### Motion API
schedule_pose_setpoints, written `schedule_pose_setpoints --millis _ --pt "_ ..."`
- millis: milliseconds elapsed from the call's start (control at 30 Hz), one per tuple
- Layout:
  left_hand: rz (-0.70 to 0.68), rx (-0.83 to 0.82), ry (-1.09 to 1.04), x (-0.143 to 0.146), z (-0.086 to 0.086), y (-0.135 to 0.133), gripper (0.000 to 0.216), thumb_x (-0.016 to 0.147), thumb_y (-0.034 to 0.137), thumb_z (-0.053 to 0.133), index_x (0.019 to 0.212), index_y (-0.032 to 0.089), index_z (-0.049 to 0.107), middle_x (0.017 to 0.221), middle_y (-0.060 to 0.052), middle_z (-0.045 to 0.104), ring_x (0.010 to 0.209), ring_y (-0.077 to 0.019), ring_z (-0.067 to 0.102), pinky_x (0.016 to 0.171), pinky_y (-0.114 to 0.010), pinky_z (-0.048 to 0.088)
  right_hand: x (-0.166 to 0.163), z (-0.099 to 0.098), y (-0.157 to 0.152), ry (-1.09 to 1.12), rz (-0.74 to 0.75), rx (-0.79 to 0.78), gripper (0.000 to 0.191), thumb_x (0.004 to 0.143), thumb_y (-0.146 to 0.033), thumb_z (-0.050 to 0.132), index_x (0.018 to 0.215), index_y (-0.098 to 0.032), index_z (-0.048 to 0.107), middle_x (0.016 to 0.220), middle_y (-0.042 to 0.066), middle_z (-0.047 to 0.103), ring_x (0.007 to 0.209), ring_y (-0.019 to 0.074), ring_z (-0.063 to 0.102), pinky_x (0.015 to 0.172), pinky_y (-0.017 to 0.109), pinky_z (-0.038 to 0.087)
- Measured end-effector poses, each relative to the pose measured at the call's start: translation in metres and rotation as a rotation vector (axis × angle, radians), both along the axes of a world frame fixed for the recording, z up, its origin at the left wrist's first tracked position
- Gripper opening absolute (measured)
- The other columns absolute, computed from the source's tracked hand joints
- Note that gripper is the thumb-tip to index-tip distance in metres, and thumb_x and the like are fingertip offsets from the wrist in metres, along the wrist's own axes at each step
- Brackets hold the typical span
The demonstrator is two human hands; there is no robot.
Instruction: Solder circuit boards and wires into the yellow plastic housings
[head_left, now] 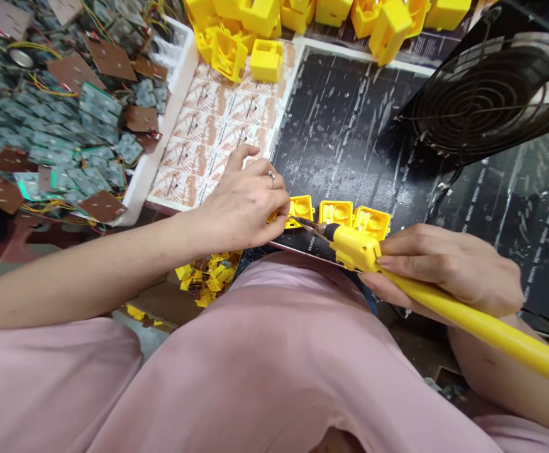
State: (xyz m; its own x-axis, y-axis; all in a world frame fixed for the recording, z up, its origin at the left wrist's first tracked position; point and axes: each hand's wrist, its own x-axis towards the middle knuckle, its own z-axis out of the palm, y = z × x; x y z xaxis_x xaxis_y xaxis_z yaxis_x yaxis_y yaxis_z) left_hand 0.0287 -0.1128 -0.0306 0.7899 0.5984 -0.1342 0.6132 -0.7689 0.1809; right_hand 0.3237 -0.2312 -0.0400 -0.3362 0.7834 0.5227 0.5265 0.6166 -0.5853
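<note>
- While the left hand (243, 207) is curled closed, its fingertips pinching the leftmost yellow housing (301, 207) at the near edge of the black surface (349, 126), the right hand (448, 270) is wrapped tightly around a yellow tool (361, 248).
- The tool's dark metal tip (305, 221) points left and reaches that housing, just beside the left fingertips; whether it touches cannot be told.
- The tool's long yellow handle runs down and to the right under the right palm, out past the picture's edge.
- A middle housing (335, 212) and a right housing (372, 221) stand in a row with the pinched one, open sides up, set close side by side.
- A ring (271, 179) sits on one finger of the left hand.
- A pile of yellow housings (255, 25) lies along the far edge of the surface.
- A white tray (180, 82) to the left holds green and brown circuit boards (66, 119) with loose wires.
- A patterned card sheet (217, 132) lies between the tray and the black surface.
- A fan (491, 94) with a wire guard stands at the far right.
- Yellow scraps (203, 277) lie below the surface's edge, beside the pink-trousered knee (278, 352).
</note>
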Motion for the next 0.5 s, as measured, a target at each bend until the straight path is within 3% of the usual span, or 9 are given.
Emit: schedule_pose_setpoints --millis 100,500 --pt "-0.015 0.012 0.016 0.002 0.0 0.002 0.031 0.101 0.029 0.051 0.082 0.025 0.076 0.092 -0.003 0.08 0.111 -0.0279 0.069 0.133 -0.059 0.038 -0.004 0.011 0.014 -0.044 0.187 0.138 0.023 0.092 -0.018 0.094 0.097 -0.024 0.072 0.08 -0.004 0.079 0.068 0.013 0.078 0.064 0.022 0.067" --pt "-0.001 -0.088 0.028 0.008 0.0 0.011 0.027 0.093 0.032 0.057 0.079 0.024 0.078 0.085 -0.006 0.077 0.108 -0.0319 0.07 0.128 -0.063 0.038 -0.004 0.027 0.023 -0.152 0.263 0.171 0.022 0.093 -0.008 0.09 0.101 -0.019 0.072 0.085 0.002 0.082 0.068 0.0143 0.077 0.065 0.027 0.068"
